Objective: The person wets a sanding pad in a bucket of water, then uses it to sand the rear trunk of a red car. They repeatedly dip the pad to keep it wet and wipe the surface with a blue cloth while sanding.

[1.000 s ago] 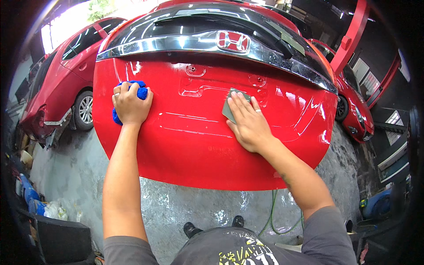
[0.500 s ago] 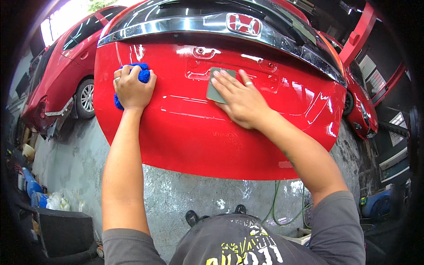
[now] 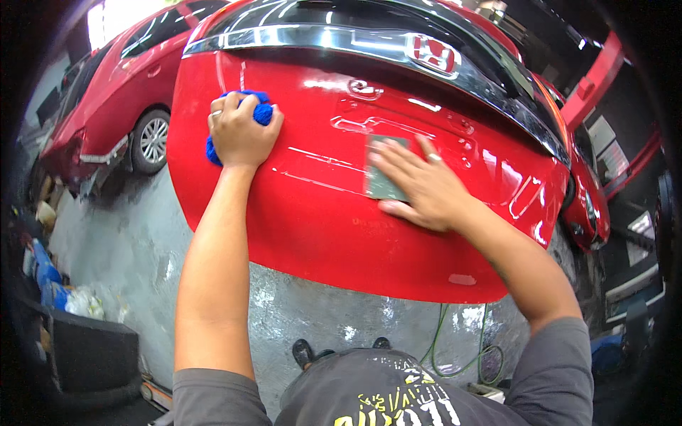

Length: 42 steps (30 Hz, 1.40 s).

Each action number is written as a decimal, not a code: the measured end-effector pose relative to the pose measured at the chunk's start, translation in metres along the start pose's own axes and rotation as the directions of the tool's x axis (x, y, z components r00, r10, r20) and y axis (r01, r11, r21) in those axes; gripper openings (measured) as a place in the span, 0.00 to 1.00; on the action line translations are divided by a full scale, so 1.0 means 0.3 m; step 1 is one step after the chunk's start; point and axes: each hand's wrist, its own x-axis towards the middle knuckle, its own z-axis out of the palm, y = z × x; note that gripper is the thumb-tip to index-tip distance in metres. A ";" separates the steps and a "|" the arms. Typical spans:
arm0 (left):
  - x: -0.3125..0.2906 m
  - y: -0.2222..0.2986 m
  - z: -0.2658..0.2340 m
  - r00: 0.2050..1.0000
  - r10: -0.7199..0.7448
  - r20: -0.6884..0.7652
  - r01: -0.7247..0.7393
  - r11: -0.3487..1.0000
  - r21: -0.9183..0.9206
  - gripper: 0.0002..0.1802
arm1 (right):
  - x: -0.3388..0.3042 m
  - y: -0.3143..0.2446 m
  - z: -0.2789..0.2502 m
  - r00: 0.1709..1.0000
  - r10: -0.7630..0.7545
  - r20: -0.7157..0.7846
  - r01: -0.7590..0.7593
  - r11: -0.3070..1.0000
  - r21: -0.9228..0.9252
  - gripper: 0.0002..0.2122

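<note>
My left hand [image 3: 243, 130] is closed over a bunched blue microfiber cloth [image 3: 263, 113] and rests at the left side of a red car tailgate [image 3: 341, 248]. Blue folds show above the knuckles and beside the wrist. Nearer the middle of the panel, my right hand [image 3: 425, 186] keeps a grey-green sheet of sandpaper [image 3: 379, 184] against the paint. Its fingers lie long over the sheet, slightly blurred, and part of the sheet is hidden under them. The thumb rests near the sheet's lower edge.
A chrome trim bar [image 3: 298, 37] with an emblem [image 3: 433, 55] crosses above the panel. Another red car [image 3: 117, 92] stands at the left. A green hose [image 3: 455, 370] lies on the wet floor below the tailgate. A black box-like object [image 3: 89, 355] is at lower left.
The view has shifted, so the car appears farther right and lower. My right hand and the sandpaper have moved slightly down the panel. My left hand still grips the cloth at the left side.
</note>
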 end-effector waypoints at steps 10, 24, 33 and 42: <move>0.007 0.080 0.035 1.000 0.014 -0.026 -0.016 0.998 -0.055 0.17 | 0.247 -0.142 0.061 0.990 -0.013 -0.139 0.014 1.000 0.004 0.46; 0.015 0.094 0.033 1.000 0.006 -0.013 -0.007 0.999 -0.049 0.15 | 0.172 -0.130 0.043 0.990 0.107 -0.093 -0.114 0.990 -0.080 0.47; 0.000 0.070 0.008 1.000 -0.011 -0.009 0.010 0.998 -0.062 0.16 | -0.207 0.007 -0.027 0.983 0.105 0.152 -0.103 0.994 -0.022 0.46; 0.012 0.103 0.039 0.999 0.041 -0.008 -0.041 0.998 -0.039 0.17 | 0.320 -0.256 0.104 0.972 0.005 -0.237 0.028 0.990 0.137 0.45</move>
